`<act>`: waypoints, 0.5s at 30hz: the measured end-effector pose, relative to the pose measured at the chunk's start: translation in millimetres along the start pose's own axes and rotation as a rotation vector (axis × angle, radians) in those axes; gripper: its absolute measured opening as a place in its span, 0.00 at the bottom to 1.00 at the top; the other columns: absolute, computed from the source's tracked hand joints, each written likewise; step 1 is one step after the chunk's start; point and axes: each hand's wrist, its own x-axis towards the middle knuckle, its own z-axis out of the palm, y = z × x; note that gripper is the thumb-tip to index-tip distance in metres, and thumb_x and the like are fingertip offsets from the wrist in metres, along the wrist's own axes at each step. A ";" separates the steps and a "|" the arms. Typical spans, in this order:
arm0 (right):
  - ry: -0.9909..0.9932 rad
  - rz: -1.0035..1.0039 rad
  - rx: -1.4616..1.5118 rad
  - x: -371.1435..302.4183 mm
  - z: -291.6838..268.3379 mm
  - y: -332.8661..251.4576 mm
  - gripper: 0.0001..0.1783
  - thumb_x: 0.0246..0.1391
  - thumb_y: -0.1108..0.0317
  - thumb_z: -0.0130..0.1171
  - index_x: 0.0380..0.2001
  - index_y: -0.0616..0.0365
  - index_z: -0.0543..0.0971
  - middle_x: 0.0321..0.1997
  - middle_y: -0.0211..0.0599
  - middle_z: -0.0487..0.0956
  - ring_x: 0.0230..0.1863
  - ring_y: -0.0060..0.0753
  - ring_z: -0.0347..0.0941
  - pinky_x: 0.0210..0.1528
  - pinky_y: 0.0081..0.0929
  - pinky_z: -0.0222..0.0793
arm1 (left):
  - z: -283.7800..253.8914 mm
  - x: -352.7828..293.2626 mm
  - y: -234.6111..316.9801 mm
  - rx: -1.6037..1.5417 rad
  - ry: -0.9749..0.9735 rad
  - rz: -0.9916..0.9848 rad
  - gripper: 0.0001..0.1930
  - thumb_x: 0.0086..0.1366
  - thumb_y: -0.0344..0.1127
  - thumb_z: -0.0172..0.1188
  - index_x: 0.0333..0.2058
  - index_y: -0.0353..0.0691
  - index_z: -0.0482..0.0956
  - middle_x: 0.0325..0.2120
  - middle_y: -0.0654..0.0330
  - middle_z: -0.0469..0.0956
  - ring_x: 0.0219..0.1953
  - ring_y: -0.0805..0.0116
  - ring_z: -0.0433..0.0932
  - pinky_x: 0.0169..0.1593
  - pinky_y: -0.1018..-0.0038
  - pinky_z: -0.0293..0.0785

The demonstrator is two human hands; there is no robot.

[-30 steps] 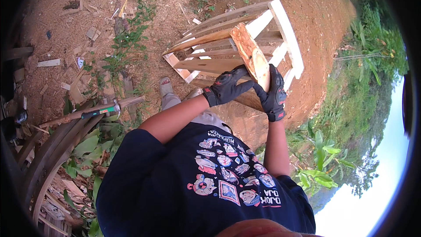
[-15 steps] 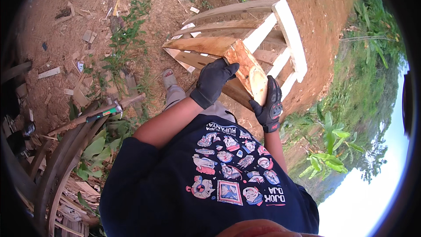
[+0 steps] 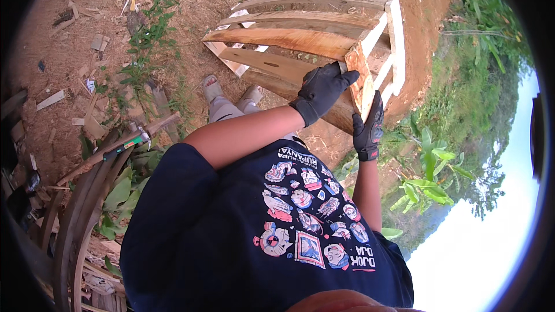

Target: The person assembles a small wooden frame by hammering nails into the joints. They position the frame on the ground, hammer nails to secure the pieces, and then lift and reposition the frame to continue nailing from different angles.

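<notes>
A slatted wooden crate (image 3: 300,40), built of long boards with pale crosspieces at both ends, stands tilted in front of me. My left hand (image 3: 325,89), in a dark glove, is closed around the edge of its near end board (image 3: 361,78), thumb laid over the wood. On the right side of the same board, my gloved right hand (image 3: 368,130) holds the lower corner, its fingers partly behind the wood. Both arms reach forward, the left one stretched across my body.
At the left, a hammer (image 3: 130,141) with a green and black handle rests on a long wooden piece (image 3: 104,153). Curved dark strips (image 3: 87,214) lie below it. Wood scraps (image 3: 51,100) are scattered over the dirt. Green plants (image 3: 428,185) grow on the slope at right.
The crate's near end has moved right and away from me, with both hands still on it. My left arm is stretched farther out, and both of my feet now show.
</notes>
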 end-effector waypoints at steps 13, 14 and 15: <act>0.122 0.052 0.070 53.9 -11.0 19.3 0.41 0.70 0.50 0.55 0.78 0.60 0.59 0.78 0.56 0.63 0.78 0.59 0.59 0.78 0.49 0.54 | 42.4 51.2 8.2 -0.663 -0.125 0.106 0.32 0.69 0.33 0.66 0.69 0.33 0.66 0.59 0.56 0.81 0.60 0.70 0.79 0.65 0.71 0.72; 0.126 0.042 0.074 58.2 -11.4 18.1 0.41 0.70 0.51 0.55 0.78 0.59 0.59 0.79 0.54 0.64 0.78 0.58 0.59 0.78 0.48 0.55 | 41.3 52.1 7.3 -0.787 -0.149 0.120 0.35 0.69 0.32 0.65 0.72 0.34 0.63 0.61 0.56 0.79 0.63 0.69 0.76 0.67 0.70 0.70; 0.126 0.041 0.073 61.4 -12.2 16.9 0.41 0.70 0.51 0.55 0.78 0.59 0.59 0.79 0.54 0.64 0.78 0.58 0.59 0.78 0.48 0.55 | 39.9 54.0 6.4 -0.819 -0.158 0.144 0.36 0.69 0.32 0.65 0.72 0.34 0.62 0.62 0.56 0.79 0.64 0.69 0.75 0.68 0.70 0.69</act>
